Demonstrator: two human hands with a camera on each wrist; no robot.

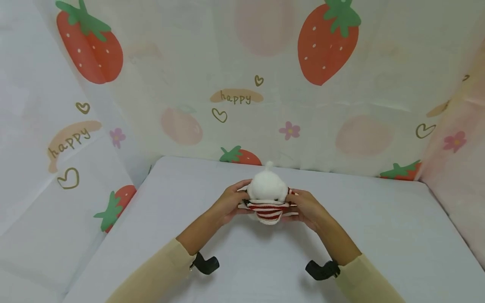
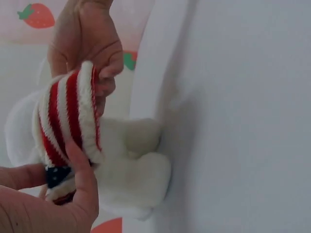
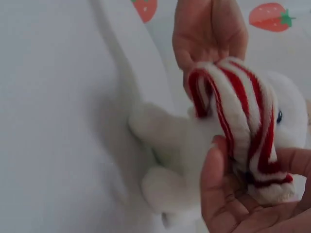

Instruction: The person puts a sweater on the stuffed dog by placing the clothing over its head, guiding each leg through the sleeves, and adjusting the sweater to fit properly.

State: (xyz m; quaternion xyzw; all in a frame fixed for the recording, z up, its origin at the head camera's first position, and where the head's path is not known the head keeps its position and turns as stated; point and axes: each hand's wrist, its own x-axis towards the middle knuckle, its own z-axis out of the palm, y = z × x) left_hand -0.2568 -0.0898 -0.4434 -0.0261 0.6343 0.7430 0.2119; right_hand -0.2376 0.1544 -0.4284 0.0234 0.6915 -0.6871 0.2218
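Note:
A white plush toy (image 1: pixel 267 184) with a round head and small dark eyes is upright on the table, its stubby feet (image 2: pixel 146 177) at the surface. Around its neck hangs a red-and-white striped scarf (image 1: pixel 268 213). Navy cloth with white dots (image 2: pixel 57 174) shows at one end of the scarf. My left hand (image 1: pixel 229 203) pinches that end between thumb and fingers at one side of the toy. At the other side, the scarf's opposite end is gripped by my right hand (image 1: pixel 308 208), fingers beneath and thumb on top (image 3: pixel 294 160).
A white-covered table (image 1: pixel 257 261) spreads around the toy. Behind it rises a cloth backdrop (image 1: pixel 189 84) printed with strawberries, hearts and "happy"; similar cloth hangs at both sides. Each wrist wears a black camera mount (image 1: pixel 206 264).

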